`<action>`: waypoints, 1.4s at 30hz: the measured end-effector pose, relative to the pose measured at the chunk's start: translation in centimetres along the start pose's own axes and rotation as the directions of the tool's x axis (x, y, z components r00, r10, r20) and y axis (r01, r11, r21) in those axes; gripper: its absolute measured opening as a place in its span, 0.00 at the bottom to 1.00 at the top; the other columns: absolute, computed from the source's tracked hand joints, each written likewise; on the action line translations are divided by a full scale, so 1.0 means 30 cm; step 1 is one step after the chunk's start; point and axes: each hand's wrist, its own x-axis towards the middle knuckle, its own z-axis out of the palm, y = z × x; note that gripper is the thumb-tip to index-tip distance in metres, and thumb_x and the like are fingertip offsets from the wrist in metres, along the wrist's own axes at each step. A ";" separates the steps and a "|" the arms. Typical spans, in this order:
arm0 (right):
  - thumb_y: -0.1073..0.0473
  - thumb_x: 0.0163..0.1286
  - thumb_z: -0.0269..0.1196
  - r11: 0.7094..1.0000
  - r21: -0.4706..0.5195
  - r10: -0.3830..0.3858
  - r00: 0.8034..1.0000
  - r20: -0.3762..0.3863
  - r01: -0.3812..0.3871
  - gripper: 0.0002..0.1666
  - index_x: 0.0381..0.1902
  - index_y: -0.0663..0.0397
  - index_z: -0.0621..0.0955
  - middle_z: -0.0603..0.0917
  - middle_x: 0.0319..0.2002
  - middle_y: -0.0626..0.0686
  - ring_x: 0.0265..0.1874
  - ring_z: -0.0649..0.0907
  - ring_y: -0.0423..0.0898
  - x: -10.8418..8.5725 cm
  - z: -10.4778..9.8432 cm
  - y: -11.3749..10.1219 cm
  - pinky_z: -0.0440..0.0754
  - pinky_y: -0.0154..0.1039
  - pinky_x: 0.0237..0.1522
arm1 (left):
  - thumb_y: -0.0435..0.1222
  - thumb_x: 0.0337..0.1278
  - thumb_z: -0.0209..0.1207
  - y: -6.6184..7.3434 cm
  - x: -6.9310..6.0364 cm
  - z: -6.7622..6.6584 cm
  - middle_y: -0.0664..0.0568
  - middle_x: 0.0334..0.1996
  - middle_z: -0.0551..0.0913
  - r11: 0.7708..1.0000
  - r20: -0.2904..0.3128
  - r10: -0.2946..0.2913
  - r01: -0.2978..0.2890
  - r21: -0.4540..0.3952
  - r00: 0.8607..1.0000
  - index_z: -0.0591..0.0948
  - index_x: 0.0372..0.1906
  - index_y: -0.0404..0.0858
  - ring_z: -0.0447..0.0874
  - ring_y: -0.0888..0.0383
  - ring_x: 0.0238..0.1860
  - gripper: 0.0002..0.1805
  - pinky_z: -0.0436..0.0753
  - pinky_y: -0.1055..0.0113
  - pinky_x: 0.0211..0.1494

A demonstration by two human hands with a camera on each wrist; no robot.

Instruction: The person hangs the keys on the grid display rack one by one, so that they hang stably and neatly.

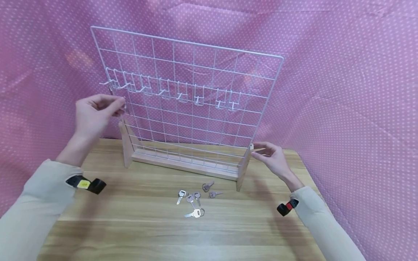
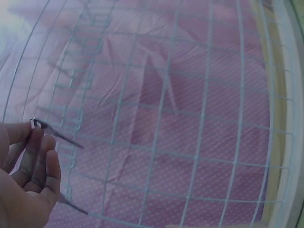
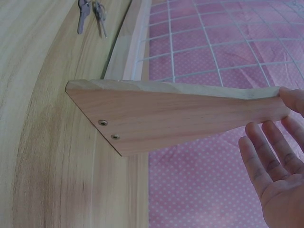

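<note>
My left hand (image 1: pixel 94 112) is raised at the rack's left side, below the leftmost hook. In the left wrist view, thumb and fingers of that hand (image 2: pixel 33 175) pinch the head end of a key (image 2: pixel 64 138); a second key (image 2: pixel 73 206) hangs lower down. My right hand (image 1: pixel 274 161) is at the upper end of the rack's right wooden side (image 1: pixel 242 170). In the right wrist view its thumb and a finger (image 3: pixel 280 175) grip the tip of the wooden side panel (image 3: pixel 180 109), with the other fingers spread below.
The white wire grid (image 1: pixel 192 128) stands on a wooden base (image 1: pixel 183 166) and carries a row of white hooks (image 1: pixel 181 97). Several loose keys (image 1: pixel 197 213) lie on the wooden table (image 1: pixel 137 224) before it. A pink dotted cloth (image 1: pixel 352 101) hangs behind and at the sides.
</note>
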 end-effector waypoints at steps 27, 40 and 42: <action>0.64 0.72 0.70 1.000 0.017 -0.009 1.000 0.017 0.009 0.24 0.63 0.64 0.81 0.85 0.59 0.68 0.46 0.88 0.36 0.009 0.015 -0.002 0.86 0.27 0.48 | 0.33 0.64 0.70 -0.055 0.071 -0.041 0.63 0.27 0.92 0.979 -0.071 -0.063 0.048 -0.198 0.995 0.91 0.37 0.43 0.87 0.68 0.25 0.02 0.86 0.79 0.34; 0.62 0.71 0.71 1.000 0.007 -0.015 1.000 0.006 0.015 0.25 0.63 0.63 0.81 0.87 0.52 0.39 0.47 0.87 0.31 -0.007 -0.003 -0.006 0.87 0.27 0.50 | 0.43 0.72 0.66 -0.217 -0.108 0.024 0.75 0.30 0.87 0.977 0.117 -0.151 0.130 0.170 0.982 0.86 0.49 0.40 0.87 0.73 0.30 0.11 0.86 0.79 0.37; 0.62 0.72 0.71 1.000 0.006 -0.013 1.000 0.006 0.013 0.25 0.63 0.63 0.81 0.87 0.52 0.37 0.47 0.87 0.31 -0.006 -0.004 -0.003 0.87 0.27 0.50 | 0.42 0.72 0.66 -0.252 -0.143 0.045 0.76 0.30 0.86 0.972 0.166 -0.158 0.124 0.201 0.973 0.84 0.52 0.33 0.86 0.73 0.30 0.16 0.87 0.78 0.39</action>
